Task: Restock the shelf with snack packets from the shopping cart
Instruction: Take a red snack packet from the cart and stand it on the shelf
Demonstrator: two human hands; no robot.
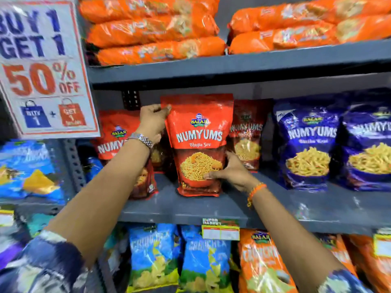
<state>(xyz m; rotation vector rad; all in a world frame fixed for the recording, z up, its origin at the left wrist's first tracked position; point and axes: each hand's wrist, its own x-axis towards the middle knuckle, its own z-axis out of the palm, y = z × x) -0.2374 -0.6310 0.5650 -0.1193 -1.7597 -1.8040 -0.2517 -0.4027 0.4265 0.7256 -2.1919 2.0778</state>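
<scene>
A red Numyums Bhujia Sev packet (198, 140) stands upright on the grey middle shelf (182, 210). My left hand (153, 120) grips its top left corner, with a metal watch on that wrist. My right hand (230, 171) holds its lower right side, fingers over the front of the pack. Another red Numyums packet (115, 136) stands to the left, partly hidden by my left arm. A third red packet (246, 132) stands behind on the right. The shopping cart is out of view.
Blue Numyums packets (306, 144) fill the shelf's right part. Orange packets (156, 28) lie stacked on the top shelf. Blue and orange Crunchex bags (205, 261) hang below. A "Buy 1 Get 1" sign (42, 68) hangs at the upper left.
</scene>
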